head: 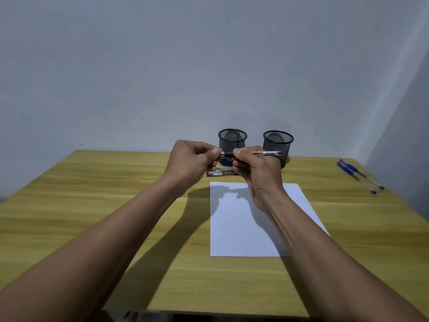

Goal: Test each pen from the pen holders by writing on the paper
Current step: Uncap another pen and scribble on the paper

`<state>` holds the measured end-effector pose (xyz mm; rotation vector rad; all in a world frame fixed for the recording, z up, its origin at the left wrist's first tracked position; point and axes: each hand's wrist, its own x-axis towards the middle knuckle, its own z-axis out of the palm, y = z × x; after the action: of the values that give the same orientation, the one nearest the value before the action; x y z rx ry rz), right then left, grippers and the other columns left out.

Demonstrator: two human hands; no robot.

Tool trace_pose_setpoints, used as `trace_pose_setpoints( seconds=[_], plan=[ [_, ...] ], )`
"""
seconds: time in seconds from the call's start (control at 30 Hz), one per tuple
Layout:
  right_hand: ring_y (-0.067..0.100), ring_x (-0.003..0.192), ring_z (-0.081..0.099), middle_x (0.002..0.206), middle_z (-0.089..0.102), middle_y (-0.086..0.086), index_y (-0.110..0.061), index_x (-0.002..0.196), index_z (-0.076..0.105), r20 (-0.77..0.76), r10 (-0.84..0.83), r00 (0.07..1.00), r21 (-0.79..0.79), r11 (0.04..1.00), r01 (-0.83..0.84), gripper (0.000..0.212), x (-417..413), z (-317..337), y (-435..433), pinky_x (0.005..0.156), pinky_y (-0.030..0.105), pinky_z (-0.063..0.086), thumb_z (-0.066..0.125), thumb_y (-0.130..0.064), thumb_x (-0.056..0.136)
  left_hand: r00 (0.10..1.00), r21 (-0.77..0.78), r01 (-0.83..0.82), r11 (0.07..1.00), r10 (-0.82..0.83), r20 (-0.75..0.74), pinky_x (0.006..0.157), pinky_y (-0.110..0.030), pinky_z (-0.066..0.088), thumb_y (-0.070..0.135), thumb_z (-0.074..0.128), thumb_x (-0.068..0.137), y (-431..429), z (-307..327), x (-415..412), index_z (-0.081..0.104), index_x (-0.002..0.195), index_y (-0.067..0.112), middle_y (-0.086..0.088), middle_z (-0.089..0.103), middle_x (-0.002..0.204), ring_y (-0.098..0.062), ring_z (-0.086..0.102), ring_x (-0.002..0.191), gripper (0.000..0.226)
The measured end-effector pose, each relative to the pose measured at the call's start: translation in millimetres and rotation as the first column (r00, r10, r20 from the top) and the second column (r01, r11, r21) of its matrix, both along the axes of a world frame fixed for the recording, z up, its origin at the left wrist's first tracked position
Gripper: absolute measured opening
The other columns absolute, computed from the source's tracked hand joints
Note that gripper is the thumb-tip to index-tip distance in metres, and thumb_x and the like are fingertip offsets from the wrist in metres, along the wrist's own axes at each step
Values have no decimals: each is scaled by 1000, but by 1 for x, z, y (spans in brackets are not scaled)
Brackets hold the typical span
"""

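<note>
Both hands hold a clear-barrelled pen (267, 153) level in the air above the far end of the white paper (243, 228). My left hand (192, 163) pinches its black cap end between thumb and fingers. My right hand (255, 168) grips the barrel just to the right of that. Behind the hands stand two black mesh pen holders, the left one (232, 139) partly hidden, the right one (278, 142) beside it. No pens show above either rim. Faint marks sit at the paper's top left corner.
Two blue-capped pens (358, 176) lie side by side at the table's far right. A few more pens (218, 173) lie flat below my hands, in front of the left holder. The yellow wooden table (116, 205) backs onto a grey wall.
</note>
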<state>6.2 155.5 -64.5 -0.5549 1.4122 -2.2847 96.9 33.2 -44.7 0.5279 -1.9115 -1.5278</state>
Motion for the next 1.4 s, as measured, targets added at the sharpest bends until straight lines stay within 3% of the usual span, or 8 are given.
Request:
trace_pose_setpoints(
  seconds=[0.13, 0.33, 0.7, 0.87, 1.03, 1.17, 1.3, 1.4],
  plan=[
    [12, 66, 65, 73, 69, 7, -9, 83, 73, 36, 98, 995, -24, 995, -97, 11, 0, 0, 0, 67, 23, 60, 70, -1, 90, 1000, -122, -22, 992, 20, -20, 71, -32, 62, 10, 69, 91, -5, 3, 0, 76, 82, 11, -8, 68, 68, -17, 62, 64, 12],
    [10, 59, 64, 69, 70, 8, -7, 78, 75, -83, 65, 994, 91, 994, -57, 12, -7, 2, 1, 60, 21, 57, 73, -1, 87, 999, 140, 9, 990, -15, 44, 67, -23, 60, 8, 67, 93, -1, 2, 5, 73, 88, -2, -11, 66, 74, -11, 60, 60, 13],
    [11, 59, 65, 68, 71, 8, -5, 81, 76, 33, 80, 996, 71, 994, -83, 7, 0, -9, -6, 60, 20, 57, 74, 0, 86, 995, -26, -84, 996, 85, 44, 62, -27, 58, 11, 68, 92, -5, -14, 11, 76, 78, 2, -10, 65, 67, -12, 58, 57, 18],
    [11, 56, 63, 63, 70, 6, -2, 82, 75, 14, 88, 996, 77, 993, -88, 7, 1, -12, -7, 57, 20, 56, 73, 2, 87, 996, 128, -56, 990, 46, 80, 59, -20, 57, 6, 66, 92, -7, -13, 13, 74, 82, -3, -13, 63, 70, -9, 57, 51, 16],
    [12, 58, 66, 66, 72, 8, 0, 85, 74, 55, 102, 993, 48, 993, -105, 3, 3, -13, -10, 59, 21, 58, 73, 2, 86, 994, -68, -68, 995, 73, 77, 66, -32, 61, 9, 68, 91, -10, -15, 17, 76, 83, 1, -16, 71, 72, -18, 63, 61, 14],
    [11, 55, 66, 68, 74, 10, -1, 83, 74, 28, 58, 998, 53, 997, -59, 5, -12, -14, 3, 58, 19, 58, 71, 2, 87, 982, 227, -94, 969, 54, 179, 60, -20, 59, 1, 65, 91, -33, -17, 32, 72, 83, -5, -13, 67, 75, -15, 60, 59, 12],
    [12, 61, 67, 72, 75, 9, -3, 85, 76, -32, 95, 995, 121, 989, -91, 5, -20, -23, 13, 66, 21, 61, 73, -2, 88, 978, 102, -143, 984, 125, 165, 74, -29, 62, 1, 70, 88, -43, -35, 40, 76, 82, -3, -22, 73, 86, -20, 66, 68, 10],
    [10, 63, 67, 75, 77, 9, -6, 86, 78, -92, 109, 990, 182, 979, -91, 5, -14, -29, 6, 66, 22, 61, 75, -8, 89, 976, 36, -164, 986, 157, 153, 67, -23, 58, 4, 75, 83, -43, -49, 27, 79, 82, 10, -8, 76, 86, -15, 67, 72, 7]
  ],
)
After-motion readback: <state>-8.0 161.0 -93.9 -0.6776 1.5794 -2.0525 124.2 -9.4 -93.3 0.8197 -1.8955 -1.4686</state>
